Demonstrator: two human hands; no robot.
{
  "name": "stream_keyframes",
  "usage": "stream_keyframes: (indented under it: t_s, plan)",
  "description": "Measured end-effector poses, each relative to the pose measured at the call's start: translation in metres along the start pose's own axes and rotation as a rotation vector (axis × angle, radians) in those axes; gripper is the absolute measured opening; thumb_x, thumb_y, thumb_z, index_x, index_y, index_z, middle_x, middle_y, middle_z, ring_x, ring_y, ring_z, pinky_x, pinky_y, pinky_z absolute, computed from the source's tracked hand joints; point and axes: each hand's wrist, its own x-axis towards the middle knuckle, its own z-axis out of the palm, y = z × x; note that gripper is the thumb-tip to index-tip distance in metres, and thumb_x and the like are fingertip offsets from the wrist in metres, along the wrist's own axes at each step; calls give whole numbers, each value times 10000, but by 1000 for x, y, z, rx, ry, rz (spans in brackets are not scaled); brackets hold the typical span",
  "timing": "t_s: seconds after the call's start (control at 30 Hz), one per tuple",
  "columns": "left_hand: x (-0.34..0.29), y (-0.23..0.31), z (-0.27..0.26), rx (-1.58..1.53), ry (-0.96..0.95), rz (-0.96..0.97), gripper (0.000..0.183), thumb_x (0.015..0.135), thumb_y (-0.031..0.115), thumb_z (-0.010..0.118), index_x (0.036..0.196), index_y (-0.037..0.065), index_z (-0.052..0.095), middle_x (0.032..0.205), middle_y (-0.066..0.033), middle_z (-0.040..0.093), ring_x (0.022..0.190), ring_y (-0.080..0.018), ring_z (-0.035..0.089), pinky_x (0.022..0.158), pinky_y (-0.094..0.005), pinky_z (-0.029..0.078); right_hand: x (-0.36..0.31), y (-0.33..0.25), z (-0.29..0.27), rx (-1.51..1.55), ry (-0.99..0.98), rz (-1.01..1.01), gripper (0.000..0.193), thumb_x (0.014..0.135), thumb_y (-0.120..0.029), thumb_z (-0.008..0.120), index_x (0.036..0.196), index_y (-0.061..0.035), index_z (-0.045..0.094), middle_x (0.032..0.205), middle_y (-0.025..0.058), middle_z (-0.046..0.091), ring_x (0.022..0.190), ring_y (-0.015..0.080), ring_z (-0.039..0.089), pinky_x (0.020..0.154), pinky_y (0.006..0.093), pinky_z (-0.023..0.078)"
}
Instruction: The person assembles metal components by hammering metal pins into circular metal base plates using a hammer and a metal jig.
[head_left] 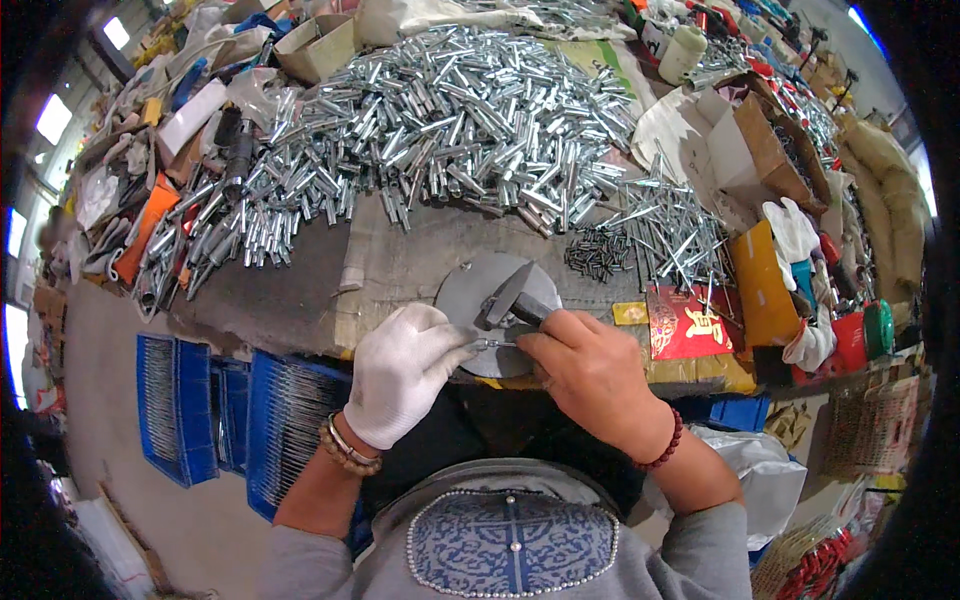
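Observation:
My left hand (402,370), in a white knitted glove, pinches one end of a thin metal rod (492,343) low over a round grey metal plate (462,290). My bare right hand (597,375) is closed round the handle of a hammer (508,296), whose dark head lies over the plate. Its thumb and fingertip also meet the rod's right end; whether they grip it is hard to tell. Beyond the plate spreads a large heap of shiny metal tubes (450,125). To the right lie a small pile of short black screws (598,255) and a scatter of thin metal pins (680,235).
A red printed envelope (690,322) lies right of my right hand near the bench edge (700,375). An open cardboard box (765,150) and a yellow box (765,285) stand further right. Blue crates (178,405) of metal rods are below on the left.

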Motion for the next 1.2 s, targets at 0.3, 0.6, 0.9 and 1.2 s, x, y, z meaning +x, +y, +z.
stream_keyframes:
  t_s: [0.3, 0.6, 0.9, 1.2]
  plan:
    - [-1, 1, -1, 14, 8, 10, 211, 782, 80, 848, 987, 86, 798, 898, -84, 689, 852, -292, 686, 740, -397, 546, 4, -1, -3, -57, -57, -54, 190, 823, -146, 687, 1006, -100, 702, 944, 49, 588, 853, 237, 666, 689, 379, 569]
    - [-5, -1, 3, -15, 29, -6, 246, 770, 58, 844, 1011, 93, 810, 912, -81, 690, 869, -285, 681, 759, -389, 546, 4, 1, 3, -44, -22, -99, 221, 820, -163, 690, 1031, -101, 709, 933, 40, 576, 848, 217, 660, 689, 365, 568]
    - [-6, 2, 5, 17, 38, -14, 212, 764, 44, 842, 972, 64, 806, 902, -93, 684, 876, -292, 675, 758, -383, 538, 1, -4, 8, 23, 121, -29, 290, 799, -113, 718, 1088, -96, 739, 951, 48, 607, 840, 233, 673, 691, 376, 569]
    - [-6, -2, 6, -2, 67, 28, 198, 774, 68, 845, 967, 65, 798, 900, -89, 696, 854, -302, 679, 739, -402, 544, -11, 59, -23, -109, 184, 469, 270, 781, -71, 819, 1034, -105, 733, 984, 90, 656, 869, 337, 699, 735, 444, 571]
